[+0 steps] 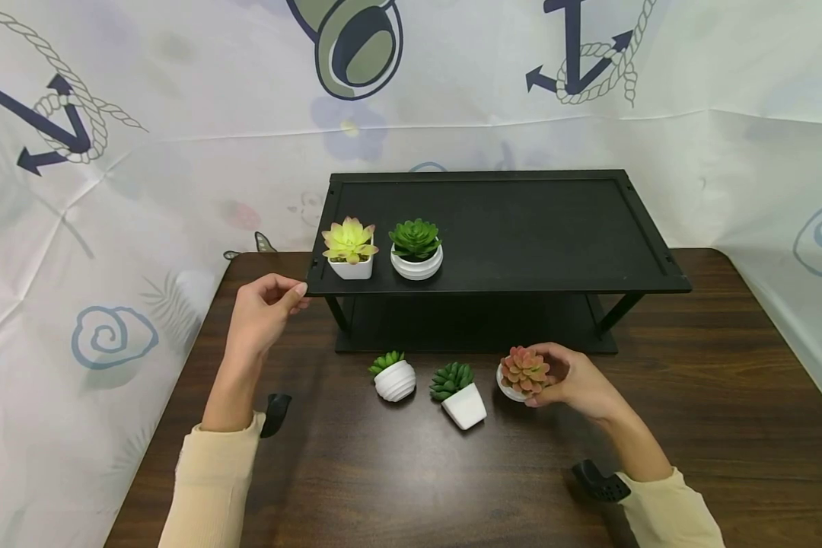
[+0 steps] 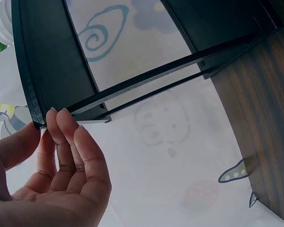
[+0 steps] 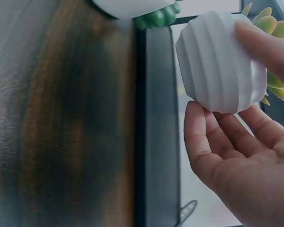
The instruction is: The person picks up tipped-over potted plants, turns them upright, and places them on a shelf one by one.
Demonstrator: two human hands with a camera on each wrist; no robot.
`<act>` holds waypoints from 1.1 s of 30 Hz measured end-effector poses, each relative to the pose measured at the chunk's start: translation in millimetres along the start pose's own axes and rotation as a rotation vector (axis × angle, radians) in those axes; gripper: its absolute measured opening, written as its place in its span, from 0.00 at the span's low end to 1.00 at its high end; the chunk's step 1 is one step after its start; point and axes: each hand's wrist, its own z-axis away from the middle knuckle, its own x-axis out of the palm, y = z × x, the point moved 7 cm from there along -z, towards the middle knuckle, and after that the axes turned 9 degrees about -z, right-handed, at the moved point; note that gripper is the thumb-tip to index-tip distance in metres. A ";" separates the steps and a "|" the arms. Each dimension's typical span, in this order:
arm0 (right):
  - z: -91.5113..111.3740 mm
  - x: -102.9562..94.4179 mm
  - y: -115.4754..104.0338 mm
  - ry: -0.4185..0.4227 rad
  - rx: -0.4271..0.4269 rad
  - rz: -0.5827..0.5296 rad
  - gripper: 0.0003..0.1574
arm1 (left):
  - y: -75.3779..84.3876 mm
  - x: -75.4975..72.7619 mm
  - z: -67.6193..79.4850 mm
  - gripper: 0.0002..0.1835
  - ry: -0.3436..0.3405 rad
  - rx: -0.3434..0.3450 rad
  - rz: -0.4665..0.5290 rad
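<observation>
Pot (image 3: 215,64) in R fingers (image 3: 197,130), L fingers (image 2: 91,149) prob. pinching blk shelf (image 1: 534,236).

Pale yellow sleeves (image 1: 208,479) accompany black wrist-worn devices (image 1: 601,483).

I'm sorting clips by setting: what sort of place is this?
Probably an indoor spot set up for tabletop filming: patterned cloth behind and beside a brown table bearing a black shelf.
</observation>
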 end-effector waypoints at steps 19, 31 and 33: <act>3.0 4.0 -56.1 0.014 -0.057 0.069 0.43 | -1.1 0.0 0.3 0.14 -0.012 -0.021 -0.010; 0.3 8.2 -86.8 0.012 -0.060 0.128 0.44 | -1.7 0.2 -0.3 0.13 -0.014 -0.031 -0.010; -0.5 9.5 -91.8 0.007 -0.065 0.135 0.44 | -1.7 0.1 -0.7 0.13 -0.010 -0.025 -0.013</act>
